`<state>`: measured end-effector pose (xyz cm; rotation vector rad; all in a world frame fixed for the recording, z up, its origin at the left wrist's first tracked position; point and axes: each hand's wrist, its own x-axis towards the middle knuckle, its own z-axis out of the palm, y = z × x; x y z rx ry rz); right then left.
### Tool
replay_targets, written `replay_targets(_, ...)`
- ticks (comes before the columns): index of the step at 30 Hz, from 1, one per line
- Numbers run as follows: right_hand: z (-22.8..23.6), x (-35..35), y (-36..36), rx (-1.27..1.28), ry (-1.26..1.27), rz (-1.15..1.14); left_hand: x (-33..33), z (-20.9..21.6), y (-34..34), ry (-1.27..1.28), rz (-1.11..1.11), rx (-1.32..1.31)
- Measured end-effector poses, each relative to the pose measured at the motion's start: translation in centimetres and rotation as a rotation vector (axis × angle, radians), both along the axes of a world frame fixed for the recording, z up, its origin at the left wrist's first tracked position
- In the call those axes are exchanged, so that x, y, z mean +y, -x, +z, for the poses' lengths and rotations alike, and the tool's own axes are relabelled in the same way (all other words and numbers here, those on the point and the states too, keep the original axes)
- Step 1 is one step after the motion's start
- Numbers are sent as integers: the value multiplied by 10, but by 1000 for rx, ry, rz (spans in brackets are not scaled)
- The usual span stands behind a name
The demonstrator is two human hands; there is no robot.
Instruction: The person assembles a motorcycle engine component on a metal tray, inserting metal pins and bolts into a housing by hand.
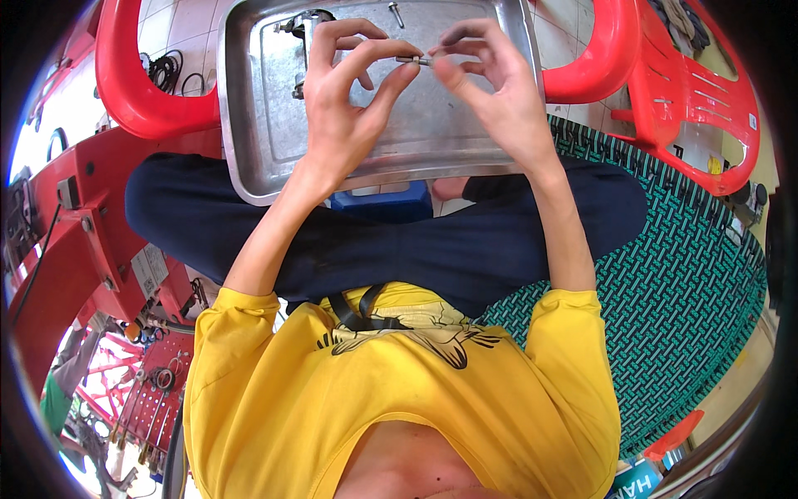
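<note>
Over a shallow metal tray, both my hands meet at a small bolt held level between them. My left hand pinches its left end between thumb and index finger, the other fingers curled loosely. At its right end, my right hand closes thumb and fingertips, which look dark with grime. A second bolt lies in the tray beyond my hands. Beside my left hand sits a dark and silver metal part, partly hidden behind the fingers.
Red plastic chairs flank the tray, another red chair standing at the right. Below the tray is a blue object. A green woven round seat spreads at right; red machinery stands at left, above a tool board.
</note>
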<state>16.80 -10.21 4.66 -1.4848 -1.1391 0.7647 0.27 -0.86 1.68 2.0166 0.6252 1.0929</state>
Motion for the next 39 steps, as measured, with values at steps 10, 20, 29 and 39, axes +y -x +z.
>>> replay_targets(10, -1, 0, -2, 26, 62, 1, -1, -2, -3, 35, 16, -25)
replay_targets(20, -6, -3, -6, -4, 122, 24, -2, 0, -3, 51, 19, -30)
replay_targets(29, -4, -2, -2, -23, 75, -1, -1, 0, -4, 46, 16, -30)
replay_targets(39, -12, -4, -5, 55, 71, 4, 0, -2, -3, 24, 9, -18)
